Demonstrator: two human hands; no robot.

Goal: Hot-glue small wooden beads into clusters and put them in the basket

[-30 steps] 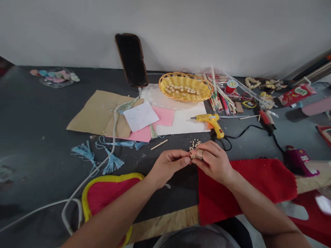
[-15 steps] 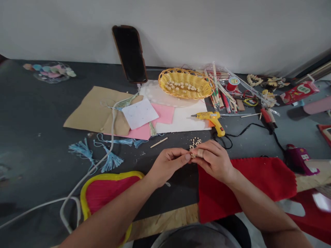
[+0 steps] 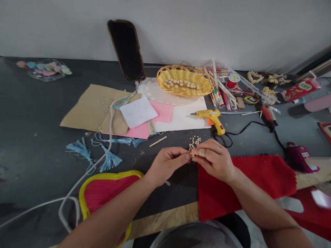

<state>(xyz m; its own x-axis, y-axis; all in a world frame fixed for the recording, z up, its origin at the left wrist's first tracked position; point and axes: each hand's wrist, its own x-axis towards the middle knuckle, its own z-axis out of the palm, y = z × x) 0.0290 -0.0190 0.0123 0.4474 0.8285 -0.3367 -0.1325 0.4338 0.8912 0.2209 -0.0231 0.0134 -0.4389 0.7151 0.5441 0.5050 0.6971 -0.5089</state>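
My left hand (image 3: 170, 162) and my right hand (image 3: 213, 158) meet over the dark table, fingertips pinched together. Between them is a small cluster of pale wooden beads (image 3: 192, 155), partly covered by the fingers; both hands hold it. Just beyond the fingertips lies a loose pile of small wooden beads (image 3: 194, 141). A yellow hot glue gun (image 3: 210, 117) rests behind my right hand, its nozzle pointing left. A yellow wicker basket (image 3: 186, 92) farther back holds several similar pale bead clusters (image 3: 182, 83).
A red felt cloth (image 3: 248, 186) lies beneath my right forearm. Blue tassels (image 3: 111, 160), a white cable (image 3: 111, 127), brown paper (image 3: 88, 106) and a thin stick (image 3: 158, 141) lie to the left. Behind stand a phone (image 3: 126, 50) and a red thread spool (image 3: 233, 82).
The view has shifted slightly. Both hands stay together on the bead cluster, with only a slight change in the fingers.
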